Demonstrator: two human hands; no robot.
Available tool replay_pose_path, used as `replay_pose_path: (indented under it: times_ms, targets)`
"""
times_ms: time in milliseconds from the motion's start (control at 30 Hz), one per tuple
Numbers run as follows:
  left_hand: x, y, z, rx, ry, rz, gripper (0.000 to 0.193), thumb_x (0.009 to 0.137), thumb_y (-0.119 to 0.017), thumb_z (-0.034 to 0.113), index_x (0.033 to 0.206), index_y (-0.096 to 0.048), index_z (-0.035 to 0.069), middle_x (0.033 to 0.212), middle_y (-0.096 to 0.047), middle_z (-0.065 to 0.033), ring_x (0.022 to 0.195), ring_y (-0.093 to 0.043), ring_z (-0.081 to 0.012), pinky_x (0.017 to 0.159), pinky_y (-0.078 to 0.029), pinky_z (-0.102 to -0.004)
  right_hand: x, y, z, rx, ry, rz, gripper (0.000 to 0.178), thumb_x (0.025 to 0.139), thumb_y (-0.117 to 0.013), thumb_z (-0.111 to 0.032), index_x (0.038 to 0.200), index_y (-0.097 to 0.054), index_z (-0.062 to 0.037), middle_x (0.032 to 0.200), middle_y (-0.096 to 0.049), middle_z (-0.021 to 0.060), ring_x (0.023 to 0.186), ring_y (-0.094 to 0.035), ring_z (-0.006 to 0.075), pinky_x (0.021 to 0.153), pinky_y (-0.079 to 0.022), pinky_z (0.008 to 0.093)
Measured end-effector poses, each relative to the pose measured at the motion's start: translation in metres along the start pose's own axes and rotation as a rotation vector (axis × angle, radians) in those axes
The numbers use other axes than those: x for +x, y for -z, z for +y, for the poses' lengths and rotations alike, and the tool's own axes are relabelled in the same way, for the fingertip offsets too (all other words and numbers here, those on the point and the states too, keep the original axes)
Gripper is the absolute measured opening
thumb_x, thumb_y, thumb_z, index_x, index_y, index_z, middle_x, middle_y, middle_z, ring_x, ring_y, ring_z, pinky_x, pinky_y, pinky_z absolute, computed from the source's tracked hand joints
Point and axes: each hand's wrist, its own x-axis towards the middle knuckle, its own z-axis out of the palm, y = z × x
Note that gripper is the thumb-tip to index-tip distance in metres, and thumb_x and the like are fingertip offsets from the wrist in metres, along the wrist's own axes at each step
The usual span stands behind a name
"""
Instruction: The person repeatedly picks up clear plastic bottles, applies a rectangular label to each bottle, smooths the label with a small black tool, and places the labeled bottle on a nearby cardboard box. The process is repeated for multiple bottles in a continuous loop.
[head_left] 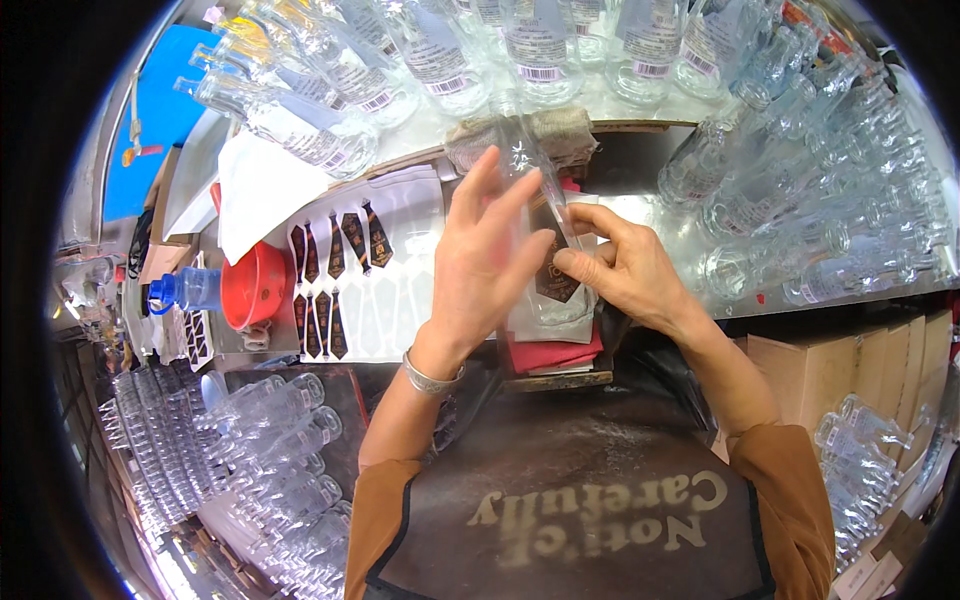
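Note:
A clear glass bottle [575, 312] lies in front of me, its neck pointing away over a rolled cloth [570, 135]. On its side is a dark tie-shaped label [553, 270] with copper-coloured print. My right hand [640, 262] grips the bottle's right side, its fingers bent and the thumb against the label. Slightly blurred, my left hand [480, 260] hovers at the bottle's left with spread fingers and nothing in them. Left of it lies a white sheet [395, 310] with rows of dark tie-shaped stickers [340, 245] and several blank tie outlines.
Labelled glass bottles [540, 60] crowd the far side, and more [800, 190] stand to the right. A red bowl [252, 287] sits beside a blue-capped container [195, 288]. Red cloth [555, 352] lies under the bottle's near end. Cardboard boxes [800, 365] are at lower right, more bottles [290, 460] at lower left.

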Motion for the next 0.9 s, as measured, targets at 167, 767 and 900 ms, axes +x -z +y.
replay_pose_path:
  times_ms: [167, 767, 900]
  targets:
    - [0.002, -0.002, 0.0, 0.085, -0.036, -0.019, 0.051, 0.086, -0.076, 0.016, 0.135, -0.065, 0.014, 0.153, -0.043, -0.0171, 0.136, -0.048, -0.0345, 0.11, -0.041, -0.0441, -0.001, 0.0, 0.0, -0.038, 0.024, 0.026, 0.06, 0.086, -0.074, -0.032, 0.128, -0.058, 0.0074, 0.115, -0.069, 0.0249, 0.102, -0.07, 0.0306, 0.087, -0.054, 0.0376]
    - [-0.031, -0.007, -0.002, -0.4, 0.29, 0.019, 0.061, 0.094, -0.065, 0.012, 0.15, -0.042, 0.002, 0.148, -0.047, -0.0178, 0.131, -0.051, -0.0259, 0.106, -0.043, -0.0369, -0.015, 0.006, 0.015, 0.207, -0.116, -0.084, 0.052, 0.1, -0.06, -0.032, 0.135, -0.053, 0.0058, 0.109, -0.066, 0.0146, 0.089, -0.065, 0.018, 0.078, -0.052, 0.0292]
    - [-0.05, -0.011, 0.0, -0.661, 0.468, -0.045, 0.057, 0.103, -0.053, 0.014, 0.154, -0.034, -0.002, 0.144, -0.052, -0.0126, 0.129, -0.05, -0.0179, 0.107, -0.04, -0.0324, -0.029, 0.004, 0.01, 0.124, -0.094, -0.111, 0.052, 0.106, -0.052, -0.035, 0.139, -0.051, 0.0048, 0.075, -0.058, 0.0012, 0.062, -0.057, 0.0082, 0.06, -0.047, 0.0245]
